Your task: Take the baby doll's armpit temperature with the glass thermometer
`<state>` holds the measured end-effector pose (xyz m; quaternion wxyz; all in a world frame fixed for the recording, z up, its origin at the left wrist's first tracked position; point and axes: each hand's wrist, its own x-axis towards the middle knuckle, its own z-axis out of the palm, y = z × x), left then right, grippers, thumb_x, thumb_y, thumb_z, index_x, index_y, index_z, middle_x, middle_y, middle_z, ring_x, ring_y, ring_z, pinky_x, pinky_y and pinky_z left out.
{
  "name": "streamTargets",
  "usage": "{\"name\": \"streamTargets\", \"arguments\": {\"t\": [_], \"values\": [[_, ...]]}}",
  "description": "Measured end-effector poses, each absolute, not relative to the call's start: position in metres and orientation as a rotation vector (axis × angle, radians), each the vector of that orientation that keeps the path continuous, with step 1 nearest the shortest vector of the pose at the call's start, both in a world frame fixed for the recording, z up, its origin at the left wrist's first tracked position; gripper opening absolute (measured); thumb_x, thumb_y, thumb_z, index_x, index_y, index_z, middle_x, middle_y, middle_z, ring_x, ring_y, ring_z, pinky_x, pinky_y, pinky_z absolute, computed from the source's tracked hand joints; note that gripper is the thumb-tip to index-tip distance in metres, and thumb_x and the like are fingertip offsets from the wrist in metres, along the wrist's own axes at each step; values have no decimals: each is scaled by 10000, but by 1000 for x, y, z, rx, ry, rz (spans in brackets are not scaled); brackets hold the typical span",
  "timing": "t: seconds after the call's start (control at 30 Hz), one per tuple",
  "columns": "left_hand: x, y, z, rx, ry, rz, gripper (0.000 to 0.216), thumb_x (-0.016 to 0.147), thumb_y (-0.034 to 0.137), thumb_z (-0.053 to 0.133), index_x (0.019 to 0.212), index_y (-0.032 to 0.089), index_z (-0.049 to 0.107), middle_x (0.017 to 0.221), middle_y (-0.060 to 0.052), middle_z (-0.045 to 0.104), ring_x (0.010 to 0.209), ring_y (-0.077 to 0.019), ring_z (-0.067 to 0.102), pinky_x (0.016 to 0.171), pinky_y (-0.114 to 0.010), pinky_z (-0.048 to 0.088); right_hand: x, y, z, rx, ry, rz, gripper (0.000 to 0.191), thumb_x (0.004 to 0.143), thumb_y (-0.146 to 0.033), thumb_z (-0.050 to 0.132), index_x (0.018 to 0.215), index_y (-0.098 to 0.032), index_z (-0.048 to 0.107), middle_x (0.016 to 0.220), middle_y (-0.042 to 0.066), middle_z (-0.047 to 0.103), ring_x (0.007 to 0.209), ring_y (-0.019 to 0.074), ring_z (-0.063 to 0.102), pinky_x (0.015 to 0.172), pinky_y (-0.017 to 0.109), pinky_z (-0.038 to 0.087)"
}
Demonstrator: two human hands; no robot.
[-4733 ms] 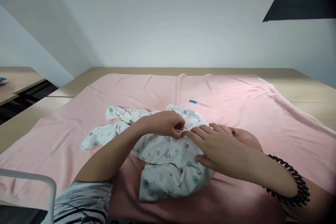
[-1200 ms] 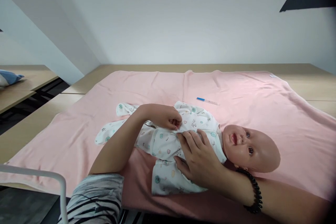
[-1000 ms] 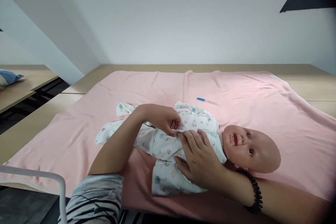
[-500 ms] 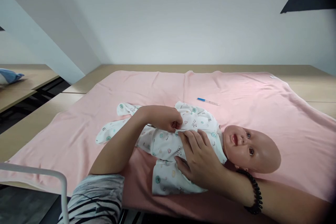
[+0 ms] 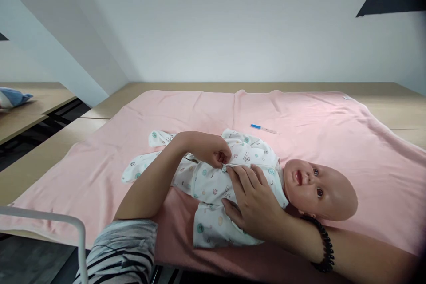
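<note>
A: Right at the centre, the patterned shirt [image 5: 209,182]! It's on the doll [image 5: 333,191], both sides drawn together over the chest.

B: So the dressing looks well along to me: shirt on, patterned legs [image 5: 138,166] covered too. What seems left is that front edge, and I can't tell whether it's fastened.

A: Where's the edge against the fingers?

B: Directly under them! The left hand [image 5: 211,147] comes over the belly, fingers curled in narrow, thumb touching the edge. Is cloth pinched inside? Hidden, can't call it.

A: And the right hand [image 5: 254,197] meets it from the head side: fingers stretched out over the chest, tips at that same edge, thumb spread wide, resting on the cloth.

B: Moving outward, the doll lies face up on the pink blanket [image 5: 372,159], head to our right.

A: Past its far arm, well apart from both hands, a blue-ended stick [image 5: 264,129], and the table [image 5: 382,97] showing beyond the blanket!
</note>
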<state>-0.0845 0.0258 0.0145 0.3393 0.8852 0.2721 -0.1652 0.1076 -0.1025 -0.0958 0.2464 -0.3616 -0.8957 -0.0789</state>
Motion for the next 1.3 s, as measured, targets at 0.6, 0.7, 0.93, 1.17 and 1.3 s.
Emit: {"name": "streamTargets", "arguments": {"t": [0.6,0.7,0.93,1.17,1.3], "values": [[-84,30,12,2202,839,-541,120,872,249,599,841,158,670,800,-2,686,731,-118,574,647,-225,434,108,-102,-99,-970,-2474,-222,583,1056,-401,386,1438,12,540,1355,212,542,1235,352,443,1125,577,294],[-85,32,11,2186,823,-530,121,869,249,603,831,159,675,802,-6,694,733,-121,586,645,-229,440,108,-101,-99,-967,-2475,-221,572,1058,-397,386,1436,2,544,1347,206,547,1230,347,449,1123,573,295],[-86,35,11,2137,817,-530,138,875,275,615,851,158,685,829,-14,713,759,-128,607,674,-232,459,109,-102,-99,-951,-2472,-203,555,1050,-393,414,1452,-28,533,1354,205,541,1238,348,450,1122,582,297],[-87,36,13,2115,814,-543,137,874,278,607,847,158,668,805,-3,683,738,-119,578,677,-228,450,111,-103,-99,-937,-2483,-206,496,1044,-386,445,1434,-108,573,1341,196,542,1232,355,453,1098,602,318],[-87,36,12,2145,824,-548,153,868,282,610,774,163,632,760,1,655,702,-114,550,646,-230,426,110,-103,-99,-935,-2479,-216,523,1050,-390,428,1436,-63,562,1341,204,546,1234,353,450,1101,600,315]]}}
